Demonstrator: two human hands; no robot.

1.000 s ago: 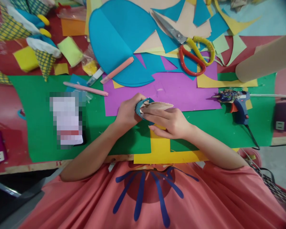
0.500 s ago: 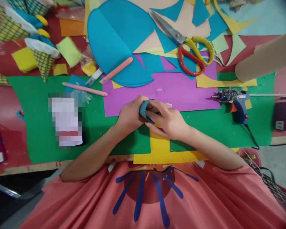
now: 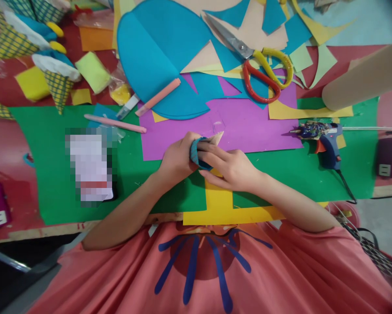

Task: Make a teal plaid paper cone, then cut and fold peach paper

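My left hand [image 3: 179, 155] is closed around a small blue patterned ring [image 3: 195, 150], its open end facing right. My right hand [image 3: 233, 168] comes in from the other side, with fingers reaching into the ring and the thumb beneath, outside its wall. A pale beige pointed piece [image 3: 218, 138] sticks up beside the right fingers; its lower part is hidden. Both hands are over the join of a purple sheet [image 3: 248, 126] and a green sheet [image 3: 143, 187]. Under the right hand lies a yellow strip [image 3: 219, 196].
Scissors [image 3: 244, 50] with red and yellow handles lie on blue cut-outs [image 3: 163, 39]. A hot glue gun [image 3: 328, 144] rests at right near a beige cylinder [image 3: 362, 80]. Left are a blurred phone [image 3: 89, 165], pens [image 3: 115, 123] and checkered cloth cones [image 3: 56, 80].
The right fingers have shifted slightly inside the ring. The beige piece now stands up at a steeper angle and more of it shows. My left hand stays nearly still.
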